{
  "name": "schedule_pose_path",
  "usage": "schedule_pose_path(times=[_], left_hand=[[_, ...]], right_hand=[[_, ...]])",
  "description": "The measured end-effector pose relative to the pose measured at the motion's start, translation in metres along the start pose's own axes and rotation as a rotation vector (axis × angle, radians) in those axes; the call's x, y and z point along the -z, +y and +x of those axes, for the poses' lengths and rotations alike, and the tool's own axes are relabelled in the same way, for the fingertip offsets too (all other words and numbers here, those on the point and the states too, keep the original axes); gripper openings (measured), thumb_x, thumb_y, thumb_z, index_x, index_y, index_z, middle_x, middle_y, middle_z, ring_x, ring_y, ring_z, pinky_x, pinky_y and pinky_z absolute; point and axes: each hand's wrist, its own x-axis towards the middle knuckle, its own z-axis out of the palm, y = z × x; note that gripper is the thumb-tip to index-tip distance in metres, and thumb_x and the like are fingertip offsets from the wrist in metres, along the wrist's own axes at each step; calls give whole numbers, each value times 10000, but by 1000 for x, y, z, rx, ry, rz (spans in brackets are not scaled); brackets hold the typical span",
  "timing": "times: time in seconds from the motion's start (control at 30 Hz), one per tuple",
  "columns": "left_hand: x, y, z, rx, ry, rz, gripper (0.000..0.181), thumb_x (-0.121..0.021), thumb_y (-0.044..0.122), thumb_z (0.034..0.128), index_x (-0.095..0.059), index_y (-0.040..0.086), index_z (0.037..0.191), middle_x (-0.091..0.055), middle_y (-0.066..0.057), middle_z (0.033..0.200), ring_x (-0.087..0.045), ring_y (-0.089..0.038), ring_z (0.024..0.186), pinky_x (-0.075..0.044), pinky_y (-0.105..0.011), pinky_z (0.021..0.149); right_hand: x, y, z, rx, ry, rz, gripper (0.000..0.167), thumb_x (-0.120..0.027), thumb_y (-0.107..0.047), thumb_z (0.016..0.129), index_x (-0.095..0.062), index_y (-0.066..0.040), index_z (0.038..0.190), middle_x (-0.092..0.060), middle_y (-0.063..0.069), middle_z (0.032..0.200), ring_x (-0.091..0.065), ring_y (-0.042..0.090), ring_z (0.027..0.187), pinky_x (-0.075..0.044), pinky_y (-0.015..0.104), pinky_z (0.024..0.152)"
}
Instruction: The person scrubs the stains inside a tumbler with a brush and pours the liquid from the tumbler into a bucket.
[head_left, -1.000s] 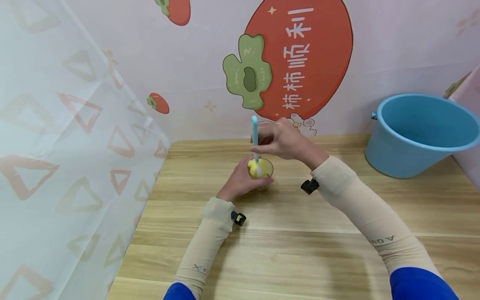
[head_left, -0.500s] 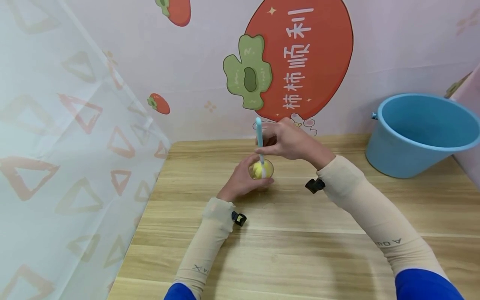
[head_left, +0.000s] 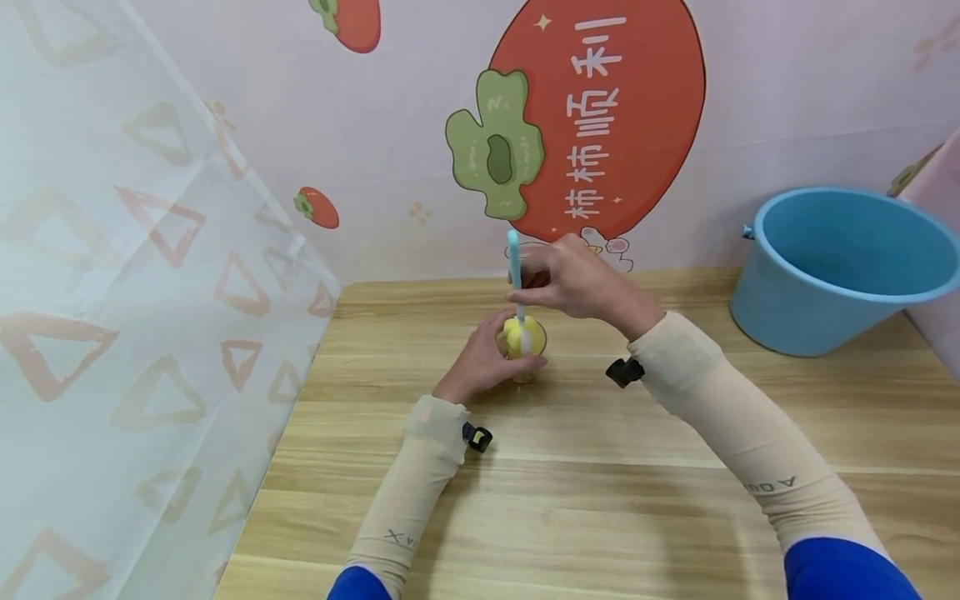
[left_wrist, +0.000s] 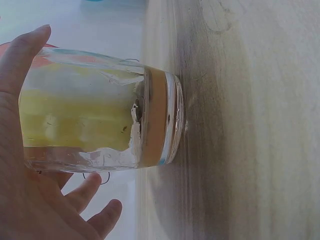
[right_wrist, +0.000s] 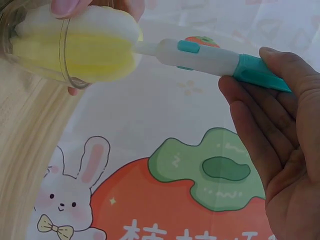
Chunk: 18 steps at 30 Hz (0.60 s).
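A clear drinking glass (left_wrist: 157,117) stands on the wooden table, and my left hand (head_left: 482,360) grips it around its upper part. In the left wrist view, thumb and fingers lie on opposite sides of the glass. Inside it sits the yellow-and-white sponge head (right_wrist: 112,50) of a cup brush (right_wrist: 200,56), its top bulging a little out of the rim. My right hand (head_left: 573,279) pinches the brush's teal-and-white handle above the glass between thumb and fingertips. The handle stands nearly upright in the head view.
A large light-blue bucket (head_left: 817,321) stands at the table's back right. The wooden tabletop (head_left: 585,492) stretches towards me. Behind it hangs a cloth backdrop (head_left: 405,133) with printed persimmons, and a patterned sheet (head_left: 150,333) hangs at the left.
The brush dipped deeper and to the right half a second ago, then rose and shifted slightly left with my right hand. My left hand and the glass stay in place.
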Motion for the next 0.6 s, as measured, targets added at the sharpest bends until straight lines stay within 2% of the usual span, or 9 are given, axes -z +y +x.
schedule_pose_path(times=[0.13,0.27,0.4,0.47,0.6], left_hand=[[-1,-1,1,-22,-10,-43,639,-894,473,835,-558,328,1358,-629,11,1175,-622,-194,989,-551,-386,838],[-1,-2,1,-36,-10,-77,688,-902,439,834,-544,308,1407,-622,-10,1103,-610,-186,930,-541,-363,806],[-1,-3,2,-67,-9,-98,705,-911,405,831,-556,254,1421,-626,-33,1012,-608,-196,863,-541,-354,763],[-1,-3,2,-88,-11,-102,703,-913,393,830,-558,268,1423,-637,-32,991,-616,-199,844,-550,-353,748],[-1,-3,3,-101,-15,-96,678,-906,402,836,-565,340,1418,-658,7,1065,-642,-188,880,-570,-353,768]], right_hand=[[-6,1,1,50,40,14,99,-863,-153,895,-777,-118,862,-737,-25,830,-768,89,740,-617,276,676],[-10,2,0,71,46,50,84,-871,-162,888,-794,-132,879,-728,-30,856,-761,66,749,-609,253,667],[-11,3,-2,68,24,108,74,-872,-170,889,-803,-145,895,-733,-37,860,-758,63,760,-611,242,685],[-10,3,-3,68,7,138,72,-871,-176,891,-805,-150,901,-743,-45,850,-761,66,767,-615,245,699],[-5,4,-4,55,-27,155,76,-869,-173,893,-795,-159,891,-741,-59,837,-756,56,776,-619,246,713]])
